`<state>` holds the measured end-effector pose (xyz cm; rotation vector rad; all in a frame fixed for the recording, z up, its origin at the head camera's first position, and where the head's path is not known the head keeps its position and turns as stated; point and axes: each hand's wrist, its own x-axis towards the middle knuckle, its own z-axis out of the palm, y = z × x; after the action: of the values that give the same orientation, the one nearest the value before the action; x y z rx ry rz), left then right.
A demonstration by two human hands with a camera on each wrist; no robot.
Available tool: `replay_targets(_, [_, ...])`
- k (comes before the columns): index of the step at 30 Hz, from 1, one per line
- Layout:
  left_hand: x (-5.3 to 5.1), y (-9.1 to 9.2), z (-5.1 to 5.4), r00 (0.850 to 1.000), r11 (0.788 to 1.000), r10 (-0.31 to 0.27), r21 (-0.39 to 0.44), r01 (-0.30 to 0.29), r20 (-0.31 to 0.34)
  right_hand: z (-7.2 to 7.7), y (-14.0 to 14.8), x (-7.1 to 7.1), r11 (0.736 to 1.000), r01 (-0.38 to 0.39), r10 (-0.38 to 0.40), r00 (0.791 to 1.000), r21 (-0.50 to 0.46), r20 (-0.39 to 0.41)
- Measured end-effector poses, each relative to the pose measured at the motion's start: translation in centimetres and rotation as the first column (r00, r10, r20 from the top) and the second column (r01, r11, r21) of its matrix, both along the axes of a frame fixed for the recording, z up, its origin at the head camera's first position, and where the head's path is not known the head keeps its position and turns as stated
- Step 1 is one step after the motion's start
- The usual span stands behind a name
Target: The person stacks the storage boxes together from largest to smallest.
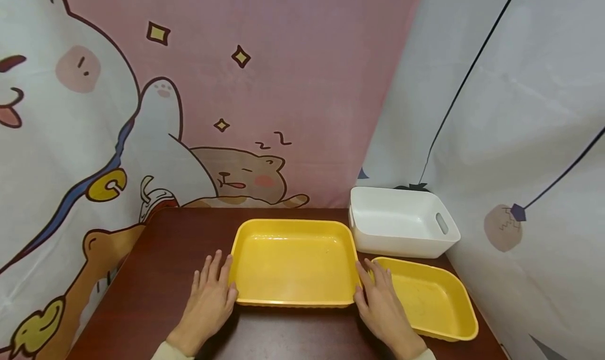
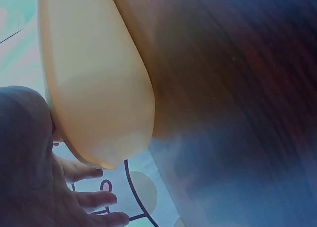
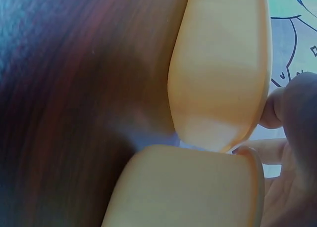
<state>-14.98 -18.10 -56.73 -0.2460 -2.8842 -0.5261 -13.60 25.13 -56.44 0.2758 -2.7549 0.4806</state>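
A large yellow tray (image 1: 295, 265) lies on the dark wooden table, with no object inside it. My left hand (image 1: 208, 299) touches its left edge near the front corner, fingers straight and slightly spread. At the tray's right edge, my right hand (image 1: 385, 313) touches the rim with extended fingers, partly over the left end of a smaller yellow tray (image 1: 430, 299). In the left wrist view the hand (image 2: 54, 187) is beside the tray wall (image 2: 99, 78). The right wrist view shows the hand (image 3: 292, 153) by the rims of the large tray (image 3: 218, 68) and smaller tray (image 3: 188, 192).
A white bin (image 1: 402, 223) with handle slots stands at the back right, behind the smaller tray. The brown table (image 1: 165, 255) meets a cartoon-printed cloth (image 1: 293, 87) at the back and sides.
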Motion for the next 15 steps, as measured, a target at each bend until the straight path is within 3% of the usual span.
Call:
replay_targets(9, [-0.6,0.9,0.8,1.0,1.0,-0.007,-0.016,0.006,-0.028,0.7,1.1,-0.7,0.999,-0.05,0.045,0.977,-0.016,-0.206])
replay_targets(15, [-1.1,2.5,1.7,0.998,0.999,-0.045,-0.012,0.045,-0.047,1.5,2.3,-1.4,0.998,-0.061,0.051,0.96,-0.026,-0.274])
